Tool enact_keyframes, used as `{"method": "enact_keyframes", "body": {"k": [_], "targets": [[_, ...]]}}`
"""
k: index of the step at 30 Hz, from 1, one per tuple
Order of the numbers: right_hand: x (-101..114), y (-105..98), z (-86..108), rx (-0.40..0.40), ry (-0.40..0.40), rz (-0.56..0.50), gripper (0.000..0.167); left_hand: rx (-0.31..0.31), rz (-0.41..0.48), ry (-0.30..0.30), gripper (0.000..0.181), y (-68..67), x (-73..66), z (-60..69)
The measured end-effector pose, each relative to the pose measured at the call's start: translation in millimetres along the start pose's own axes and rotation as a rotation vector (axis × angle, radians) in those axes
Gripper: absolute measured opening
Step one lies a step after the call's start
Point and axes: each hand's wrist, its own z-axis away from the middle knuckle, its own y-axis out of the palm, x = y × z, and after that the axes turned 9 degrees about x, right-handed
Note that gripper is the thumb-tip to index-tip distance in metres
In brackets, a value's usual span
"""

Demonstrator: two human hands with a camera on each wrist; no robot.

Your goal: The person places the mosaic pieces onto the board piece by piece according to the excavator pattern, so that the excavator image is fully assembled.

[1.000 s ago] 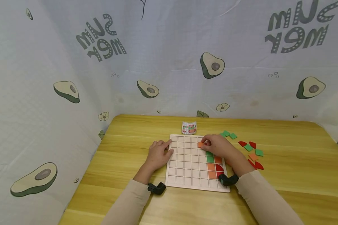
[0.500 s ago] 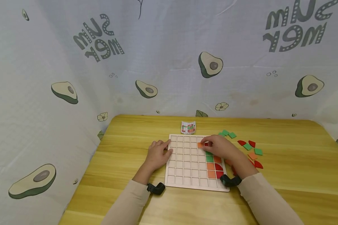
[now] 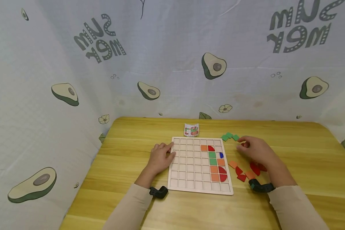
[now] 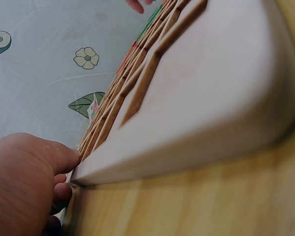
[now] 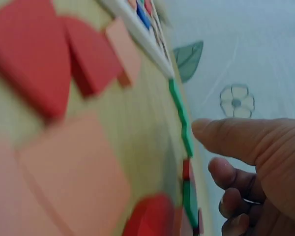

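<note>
A pale gridded board (image 3: 189,166) lies on the table, with orange, red, green and blue pieces in cells toward its right side. At the board's left edge rests the left hand (image 3: 159,159), its thumb and fingers touching the rim; the left wrist view shows this hand (image 4: 24,182) at the board's corner. The right hand (image 3: 257,149) hovers over loose pieces to the right of the board, fingers loosely bent and apart. In the right wrist view nothing shows between the thumb and fingers of that hand (image 5: 265,167). Green squares (image 3: 229,135) lie just beyond its fingertips.
A small patterned card (image 3: 191,130) stands or lies behind the board. Loose red pieces (image 3: 255,168) and orange pieces (image 3: 233,164) lie right of the board, some partly under the right hand and wrist. A printed curtain (image 3: 172,64) hangs behind the table (image 3: 132,134).
The right hand has let go of the orange square, which lies in a board cell, and has moved right, over the loose pieces. The left hand stays at the board's edge.
</note>
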Motion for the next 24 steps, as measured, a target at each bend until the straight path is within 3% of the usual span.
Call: {"method": "enact_keyframes", "body": {"k": [5, 11, 18, 24], "targets": [[-21.3, -4.2, 6.3, -0.016, 0.078, 0.025, 0.047, -0.004, -0.013, -0.003, 0.049, 2.1, 1.9, -1.6], [-29.8, -4.6, 5.6, -0.025, 0.113, 0.047, 0.049, -0.012, -0.013, 0.006, 0.049, 2.6, 2.3, -1.3], [-29.3, 0.2, -0.4, -0.020, 0.037, 0.022, 0.040, -0.012, -0.010, 0.005, 0.049, 3.1, 1.9, -0.3], [-29.4, 1.4, -3.9, -0.004, -0.008, 0.008, 0.043, -0.013, -0.012, -0.001, 0.049, 2.6, 1.7, -1.4]]}}
